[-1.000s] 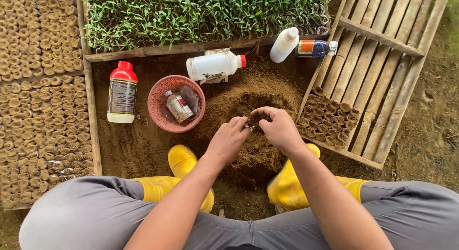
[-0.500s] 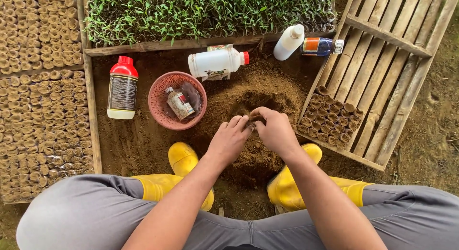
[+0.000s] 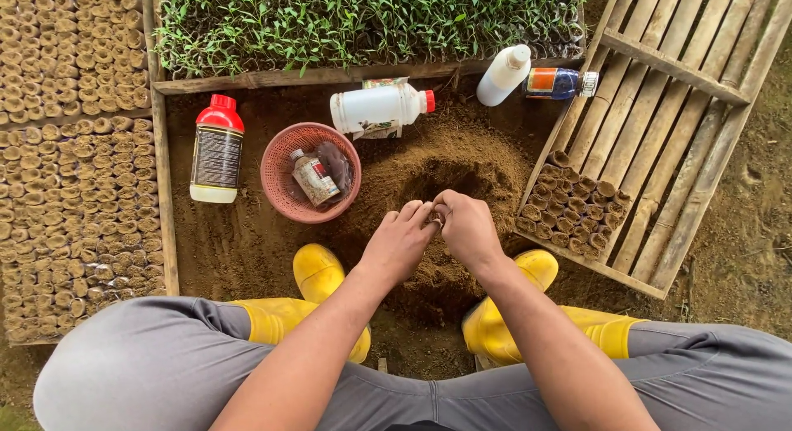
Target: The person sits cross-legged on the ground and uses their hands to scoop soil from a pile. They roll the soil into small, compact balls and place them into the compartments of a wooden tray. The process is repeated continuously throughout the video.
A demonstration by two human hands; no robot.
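Left hand [image 3: 400,243] and right hand [image 3: 467,227] pinch closed together on a small, soft, probably crushable soil-filled seedling pot [image 3: 436,221] above the loose brown soil mound [image 3: 450,163], best held by its sides.

Bottles: five [image 3: 217,148]. Pink basket [image 3: 285,188]: one. Yellow boots: two [image 3: 318,274]. Hands: two [image 3: 400,241].

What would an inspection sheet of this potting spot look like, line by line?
Surface: bare ground with a soil heap.
Job's things: small item, too hidden to tell, pinched between both hands; filled pots on a slatted rack.
Clutter: red basket holding a small bottle; red-capped bottle; white jug.
Hands: left hand and right hand meet over the heap.
Cables: nothing seen.
Surroundings: seedlings, yellow boots.
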